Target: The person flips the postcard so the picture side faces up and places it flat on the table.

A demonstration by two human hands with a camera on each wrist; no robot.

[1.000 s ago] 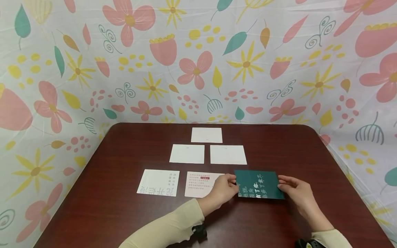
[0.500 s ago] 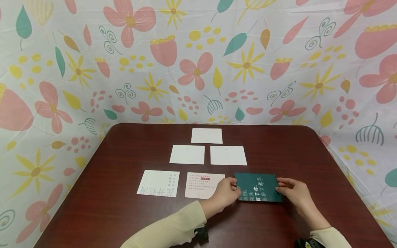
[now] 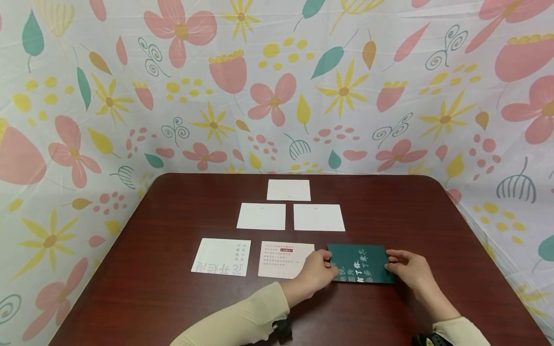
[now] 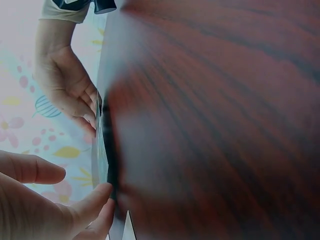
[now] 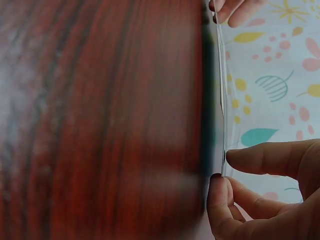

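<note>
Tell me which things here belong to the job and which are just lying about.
Part of the job:
Green card, pinched by left hand and right hand
Probably the five pale cards, in rows

Just surroundings:
Floral cloth
Table, merely the surface

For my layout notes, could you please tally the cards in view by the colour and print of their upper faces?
Nearly blank white cards: 3
White card with grey writing: 1
Pale card with red print: 1
Dark green card with pale writing: 1
Total: 6
</note>
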